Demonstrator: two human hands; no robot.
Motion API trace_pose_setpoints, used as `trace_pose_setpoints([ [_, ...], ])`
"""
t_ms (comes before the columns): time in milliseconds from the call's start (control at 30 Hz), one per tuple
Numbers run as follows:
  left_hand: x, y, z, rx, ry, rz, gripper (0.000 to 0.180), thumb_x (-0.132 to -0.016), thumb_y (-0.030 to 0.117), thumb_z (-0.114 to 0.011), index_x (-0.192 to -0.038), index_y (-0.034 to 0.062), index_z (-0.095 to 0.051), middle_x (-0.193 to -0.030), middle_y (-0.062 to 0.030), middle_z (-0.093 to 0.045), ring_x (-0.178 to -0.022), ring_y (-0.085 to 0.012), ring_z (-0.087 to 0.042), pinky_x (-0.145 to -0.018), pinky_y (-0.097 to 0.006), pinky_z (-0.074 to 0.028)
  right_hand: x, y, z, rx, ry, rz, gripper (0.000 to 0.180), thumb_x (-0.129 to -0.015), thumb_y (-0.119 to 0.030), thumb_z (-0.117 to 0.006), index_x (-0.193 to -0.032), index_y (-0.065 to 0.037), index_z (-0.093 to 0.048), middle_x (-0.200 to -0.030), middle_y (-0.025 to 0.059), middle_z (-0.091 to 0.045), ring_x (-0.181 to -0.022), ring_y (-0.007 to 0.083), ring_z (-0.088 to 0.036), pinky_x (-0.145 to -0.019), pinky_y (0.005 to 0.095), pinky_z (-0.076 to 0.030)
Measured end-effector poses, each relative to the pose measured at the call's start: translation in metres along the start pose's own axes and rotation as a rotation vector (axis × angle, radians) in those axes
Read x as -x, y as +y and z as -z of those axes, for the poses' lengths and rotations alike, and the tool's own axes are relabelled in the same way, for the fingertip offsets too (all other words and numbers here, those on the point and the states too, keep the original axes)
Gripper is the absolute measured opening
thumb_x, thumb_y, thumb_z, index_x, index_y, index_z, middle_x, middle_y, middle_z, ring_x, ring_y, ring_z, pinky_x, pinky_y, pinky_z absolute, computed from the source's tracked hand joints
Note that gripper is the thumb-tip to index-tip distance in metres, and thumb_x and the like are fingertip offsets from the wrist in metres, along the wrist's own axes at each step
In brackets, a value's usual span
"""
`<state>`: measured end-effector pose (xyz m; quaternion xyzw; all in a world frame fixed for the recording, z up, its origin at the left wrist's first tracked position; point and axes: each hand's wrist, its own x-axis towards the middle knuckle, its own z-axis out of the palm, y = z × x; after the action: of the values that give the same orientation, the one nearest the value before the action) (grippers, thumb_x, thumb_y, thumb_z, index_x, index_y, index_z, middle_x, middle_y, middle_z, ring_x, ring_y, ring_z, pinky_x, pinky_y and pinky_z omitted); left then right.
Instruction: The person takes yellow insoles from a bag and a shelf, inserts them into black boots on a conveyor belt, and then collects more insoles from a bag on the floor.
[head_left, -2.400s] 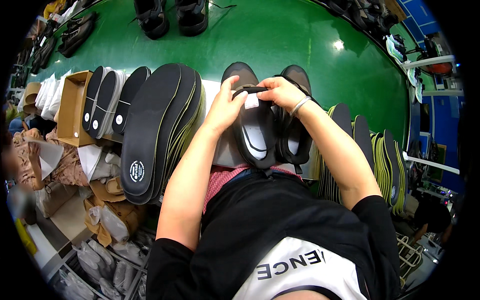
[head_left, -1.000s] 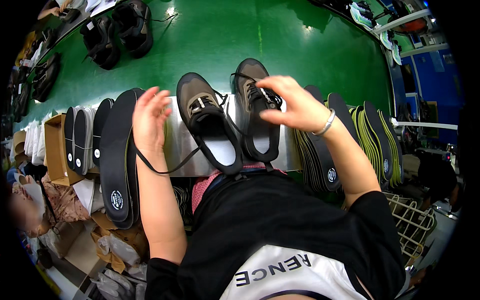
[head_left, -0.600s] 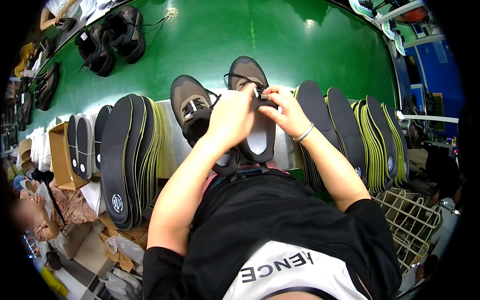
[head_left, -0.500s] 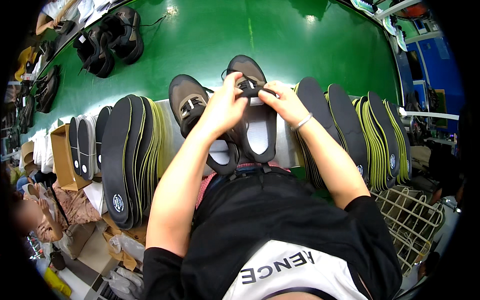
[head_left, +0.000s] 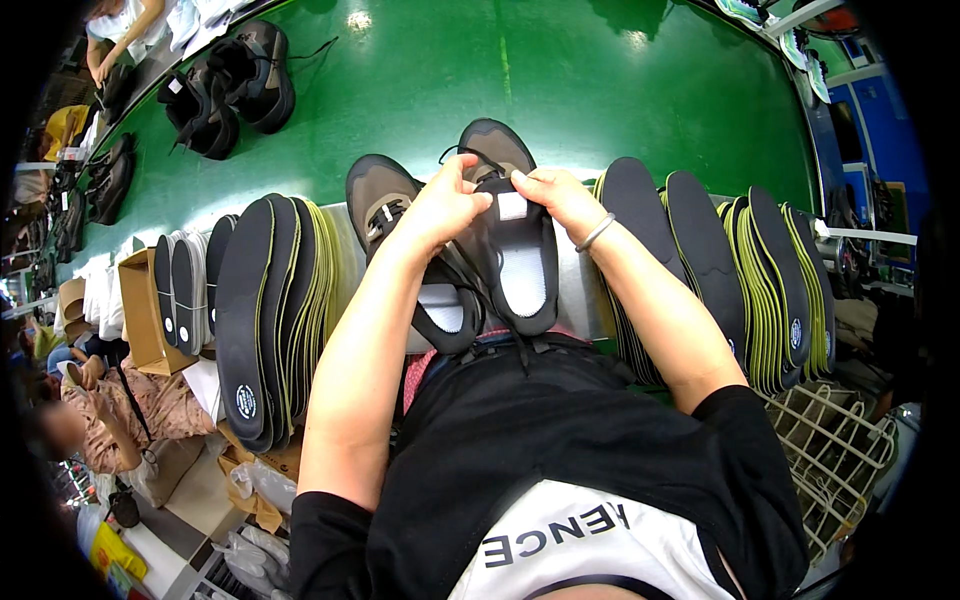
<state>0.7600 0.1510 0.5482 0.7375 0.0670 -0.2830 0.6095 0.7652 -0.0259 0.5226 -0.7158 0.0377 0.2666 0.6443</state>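
A brown and black lace-up shoe [head_left: 545,275] stands in front of me, toe pointing away, with a pale lining inside. Its black tongue is pulled up, showing a white label [head_left: 512,206]. My left hand [head_left: 447,208] is closed on the tongue's left edge, fingers bent beside the laces. On the other edge my right hand [head_left: 565,205], with a band at the wrist, pinches the tongue between thumb and fingers. The matching shoe [head_left: 378,188] sits just left, partly hidden behind my left hand and forearm.
Black insoles with yellow-green edges stand in stacks at left [head_left: 245,330] and right [head_left: 705,230]. Farther left are grey insoles [head_left: 188,290] and a cardboard box [head_left: 140,310]. Another dark pair of shoes [head_left: 262,85] rests on the green table [head_left: 420,80]. A wire basket [head_left: 830,460] is lower right.
The tongue, bunched between my hands before, is now spread so its white label shows more fully. My right hand has shifted slightly along its edge. The whole view has shifted a little.
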Motion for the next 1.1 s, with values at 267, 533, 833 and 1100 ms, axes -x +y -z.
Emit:
trace_pose_setpoints([
  [267, 0.005, -0.002, -0.009, -0.059, 0.095, -0.283, 0.046, -0.076, 0.004, -0.052, -0.119, 0.0031, -0.035, -0.086, -0.0079, -0.056, -0.073, -0.0123, -0.053, -0.065, -0.023, -0.041, 0.001, -0.009, -0.006, 0.435, 0.165, 0.447, 0.032, -0.076, -0.03, -0.05, -0.067, -0.001, -0.055, -0.055, 0.0152, -0.053, -0.048, 0.0189, -0.05, -0.047, 0.0333, -0.039],
  [533, 0.022, -0.002, -0.035, -0.569, 0.248, -0.59, 0.035, -0.083, 0.016, -0.047, -0.112, -0.0028, -0.043, -0.107, -0.0198, -0.051, -0.096, -0.0292, -0.05, -0.085, -0.035, -0.038, 0.101, -0.042, 0.006, 0.536, 0.379, 0.762, 0.026, -0.077, -0.026, -0.053, -0.089, -0.003, -0.051, -0.089, 0.0159, -0.05, -0.085, 0.0328, -0.048, -0.076, 0.0397, -0.04],
  [833, 0.027, 0.022, -0.037, -0.872, 0.364, -1.099, 0.047, -0.074, 0.032, -0.06, -0.106, -0.0003, -0.048, -0.102, -0.021, -0.049, -0.091, -0.0339, -0.049, -0.082, -0.043, -0.038, 0.334, 0.066, 0.003, 0.754, 1.238, 0.184, 0.02, -0.076, -0.024, -0.05, -0.083, -0.007, -0.057, -0.08, 0.0096, -0.054, -0.08, 0.0258, -0.052, -0.07, 0.0379, -0.043],
  [1100, 0.136, 0.11, -0.162, -0.586, -0.002, -1.183, 0.034, -0.078, 0.012, -0.055, -0.108, -0.0009, -0.043, -0.106, -0.0197, -0.043, -0.095, -0.0306, -0.046, -0.084, -0.04, -0.038, 0.566, 0.127, -0.104, 0.542, 1.796, -0.597, 0.021, -0.078, -0.026, -0.049, -0.084, -0.007, -0.057, -0.08, 0.0113, -0.057, -0.075, 0.0284, -0.055, -0.067, 0.039, -0.045],
])
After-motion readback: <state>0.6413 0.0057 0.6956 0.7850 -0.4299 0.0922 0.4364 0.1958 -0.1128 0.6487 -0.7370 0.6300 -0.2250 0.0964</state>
